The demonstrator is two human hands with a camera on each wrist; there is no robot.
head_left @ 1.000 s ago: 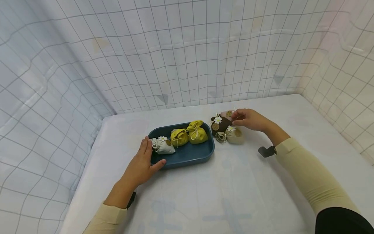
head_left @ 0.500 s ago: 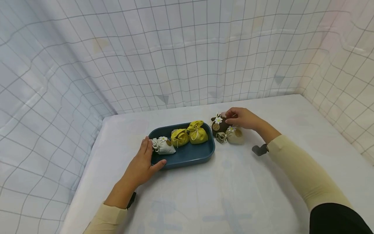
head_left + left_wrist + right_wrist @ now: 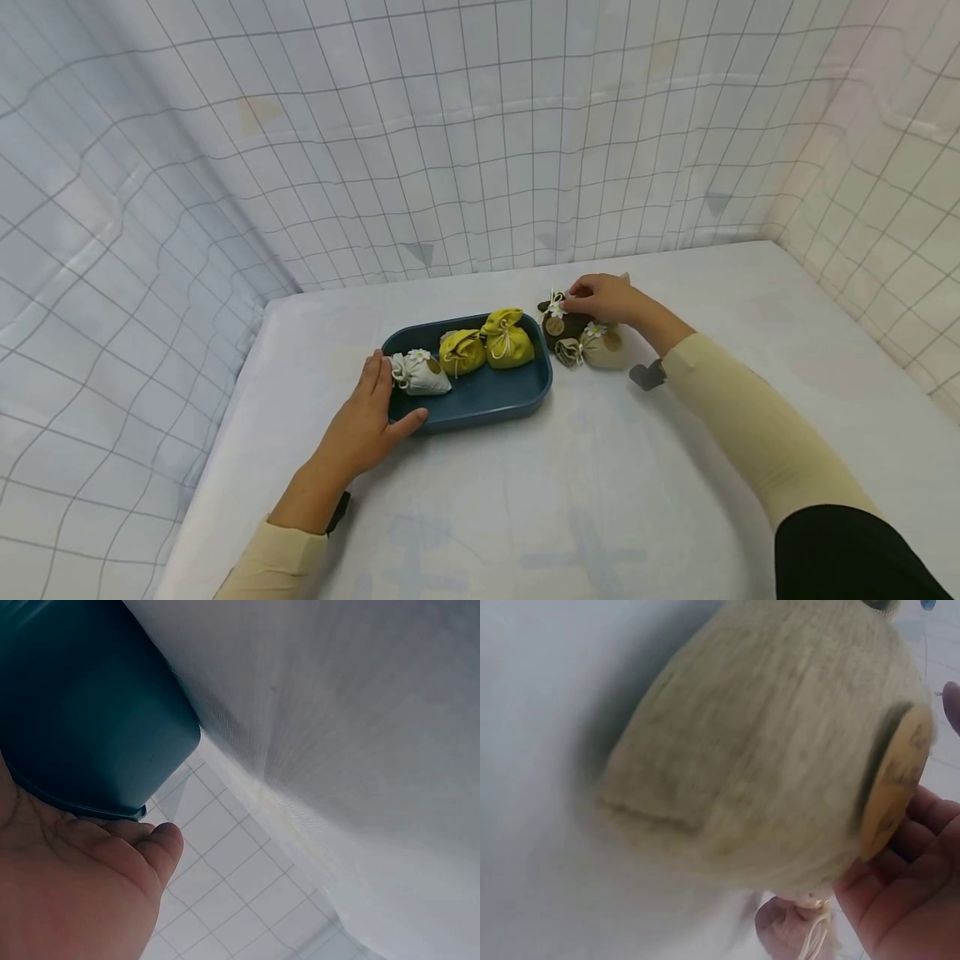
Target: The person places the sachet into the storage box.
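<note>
My left hand (image 3: 360,421) rests with straight fingers along the left end of a dark blue tray (image 3: 487,412), thumb at its front rim. In the left wrist view, that hand's fingers lie against the tray rim (image 3: 90,812). My right hand (image 3: 611,300) reaches over a brown drawstring pouch (image 3: 574,328), thumb and fingertips at its white flower; whether they pinch it, I cannot tell. Just in front lies a beige pouch (image 3: 602,352) with a flower and round tag. Up close, this beige pouch (image 3: 727,750) partly hides my right fingers (image 3: 919,840).
Inside the tray are a pale grey pouch (image 3: 425,377) and two yellow pouches, one in the middle (image 3: 461,353) and one at the right (image 3: 510,343). A pink pouch (image 3: 787,926) lies behind the beige one. Grid-patterned curtains (image 3: 495,167) enclose the white-covered table (image 3: 510,508).
My right hand has moved left, from beside the pink pouch onto the brown pouch, which has shifted slightly left. My left hand and the tray have stayed in place.
</note>
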